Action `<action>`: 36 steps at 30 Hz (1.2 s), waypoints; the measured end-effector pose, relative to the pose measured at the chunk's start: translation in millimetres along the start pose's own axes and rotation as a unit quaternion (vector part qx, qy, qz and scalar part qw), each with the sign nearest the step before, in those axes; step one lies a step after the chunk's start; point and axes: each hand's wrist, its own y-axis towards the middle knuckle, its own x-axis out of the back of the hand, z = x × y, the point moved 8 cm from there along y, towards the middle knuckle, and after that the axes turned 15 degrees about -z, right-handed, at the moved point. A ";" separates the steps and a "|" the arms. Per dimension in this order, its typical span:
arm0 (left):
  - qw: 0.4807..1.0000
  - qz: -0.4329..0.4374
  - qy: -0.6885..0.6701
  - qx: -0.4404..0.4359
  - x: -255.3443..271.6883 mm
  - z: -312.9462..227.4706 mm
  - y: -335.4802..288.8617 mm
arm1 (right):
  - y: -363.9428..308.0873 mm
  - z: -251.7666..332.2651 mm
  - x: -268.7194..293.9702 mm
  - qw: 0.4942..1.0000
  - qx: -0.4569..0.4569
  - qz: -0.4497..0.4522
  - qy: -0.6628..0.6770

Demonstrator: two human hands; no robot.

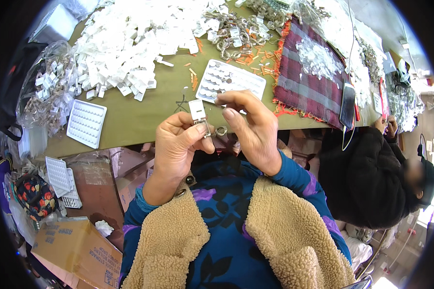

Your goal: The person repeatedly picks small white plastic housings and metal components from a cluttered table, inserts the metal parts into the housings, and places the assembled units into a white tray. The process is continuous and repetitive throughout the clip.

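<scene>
My left hand (178,144) is closed, thumb against fingers, on a small metal piece with a white plastic tag (196,110) standing up from it. A small round metal ring (221,131) shows just right of those fingers; whether it joins the held piece I cannot tell. Close by on the right, my right hand (256,130) has its thumb and forefinger apart, with nothing visible between them. Its fingertips are over the near edge of a white tray (258,87) of round white pieces in rows, a few spots of it darker.
White plastic tags (130,43) form a large heap on the green table (149,120). Beyond the tray lie metal links (241,36) and orange strips (194,79). A plaid cloth (304,91) holds clear pieces; beside it is a cabled phone (347,106). Another person (371,178) sits at right.
</scene>
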 end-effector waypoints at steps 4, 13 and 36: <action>0.997 0.019 0.055 0.042 -7.1 15.6 0.8 | -26.2 -46.8 -17.9 0.920 -0.366 0.120 0.066; 0.955 0.082 -0.166 0.230 -13.1 38.7 -10.0 | -6.6 7.7 -0.8 0.984 0.084 0.143 0.066; 0.968 0.101 -0.071 0.217 -38.4 63.0 -1.4 | 37.2 -84.1 179.5 0.939 0.043 -0.209 -0.269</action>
